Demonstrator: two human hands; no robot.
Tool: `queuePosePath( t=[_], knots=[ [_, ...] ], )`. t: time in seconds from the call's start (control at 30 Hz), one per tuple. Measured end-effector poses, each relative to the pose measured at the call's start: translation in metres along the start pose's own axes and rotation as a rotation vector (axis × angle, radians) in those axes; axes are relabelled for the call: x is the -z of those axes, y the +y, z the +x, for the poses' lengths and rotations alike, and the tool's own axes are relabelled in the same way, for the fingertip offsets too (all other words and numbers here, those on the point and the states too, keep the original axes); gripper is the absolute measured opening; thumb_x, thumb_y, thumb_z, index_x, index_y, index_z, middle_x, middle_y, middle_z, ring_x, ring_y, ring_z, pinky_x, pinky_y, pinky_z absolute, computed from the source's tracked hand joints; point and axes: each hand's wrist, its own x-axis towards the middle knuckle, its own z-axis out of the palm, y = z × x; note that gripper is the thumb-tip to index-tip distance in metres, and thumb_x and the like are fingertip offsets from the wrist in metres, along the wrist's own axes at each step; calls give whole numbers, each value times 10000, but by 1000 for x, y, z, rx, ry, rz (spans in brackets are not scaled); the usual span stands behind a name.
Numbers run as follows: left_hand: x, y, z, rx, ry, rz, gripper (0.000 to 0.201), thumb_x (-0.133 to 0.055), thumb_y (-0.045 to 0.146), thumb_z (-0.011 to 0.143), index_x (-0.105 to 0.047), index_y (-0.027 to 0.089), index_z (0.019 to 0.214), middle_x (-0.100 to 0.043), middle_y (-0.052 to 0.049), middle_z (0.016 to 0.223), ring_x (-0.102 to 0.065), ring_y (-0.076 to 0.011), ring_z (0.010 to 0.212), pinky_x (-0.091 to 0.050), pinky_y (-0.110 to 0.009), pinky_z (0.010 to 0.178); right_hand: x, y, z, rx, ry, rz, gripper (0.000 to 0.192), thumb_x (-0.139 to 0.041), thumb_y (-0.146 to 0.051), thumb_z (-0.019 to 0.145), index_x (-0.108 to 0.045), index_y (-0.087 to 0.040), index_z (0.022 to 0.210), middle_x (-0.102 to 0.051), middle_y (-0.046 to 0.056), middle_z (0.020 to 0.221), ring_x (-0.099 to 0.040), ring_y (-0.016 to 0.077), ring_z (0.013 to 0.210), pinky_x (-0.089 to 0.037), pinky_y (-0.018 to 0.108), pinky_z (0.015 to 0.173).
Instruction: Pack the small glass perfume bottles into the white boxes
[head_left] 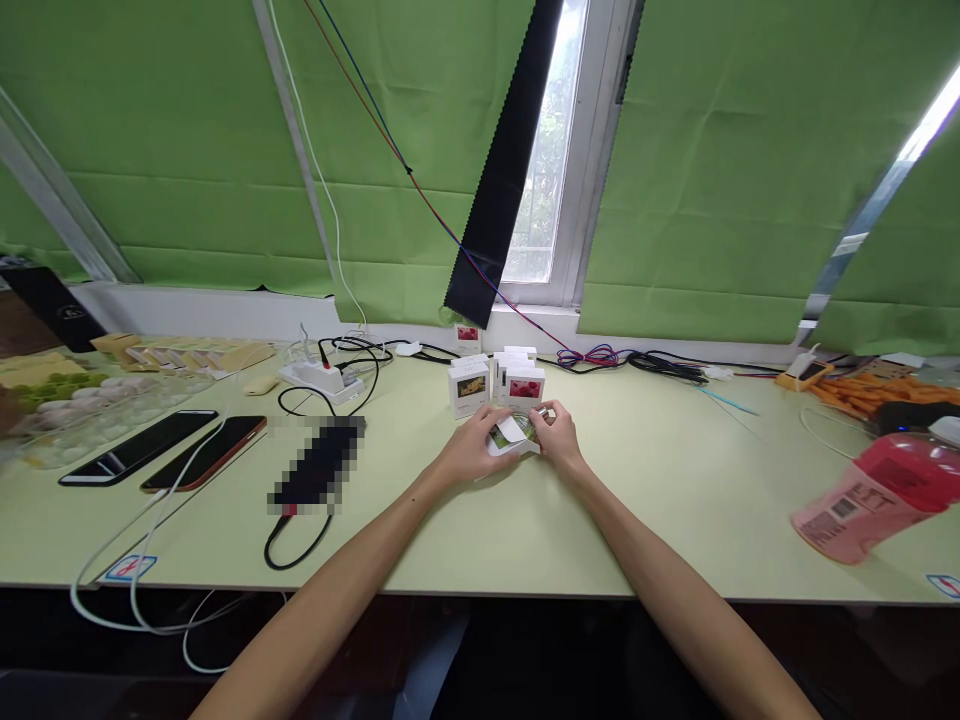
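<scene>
Between my two hands is a small white box (517,446) with a green picture on it and a white flap or card lifted at its top. My left hand (471,447) grips its left side, fingers bent around the edge. At the opposite side my right hand (559,436) has its fingers closed on the right edge. Just behind stand a white box with a yellow picture (471,388) and a white box with a red picture (523,388), with more white boxes close behind them. Both forearms reach in from the front edge of the table.
Left on the table (450,540) lie a black phone (139,448), an orange-edged phone (206,452) and a pixelated dark device (319,465) with a cable. A power strip (321,378) stands behind. At right are a pink bottle (862,505) and orange pieces (874,392). Cables run along the wall.
</scene>
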Motion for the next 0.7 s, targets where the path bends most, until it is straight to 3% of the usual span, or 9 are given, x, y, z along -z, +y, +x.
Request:
queuePosePath(
  t=[0.7],
  knots=[
    [1,1,0,3,-19,4,663,-780,480,781,-582,280,1381,-627,-84,1241,-655,-283,1070,-550,-415,898,0,8,7,42,-47,27,311,-653,-513,759,-573,-231,863,-598,-32,631,-531,131,476,-424,239,437]
  ],
)
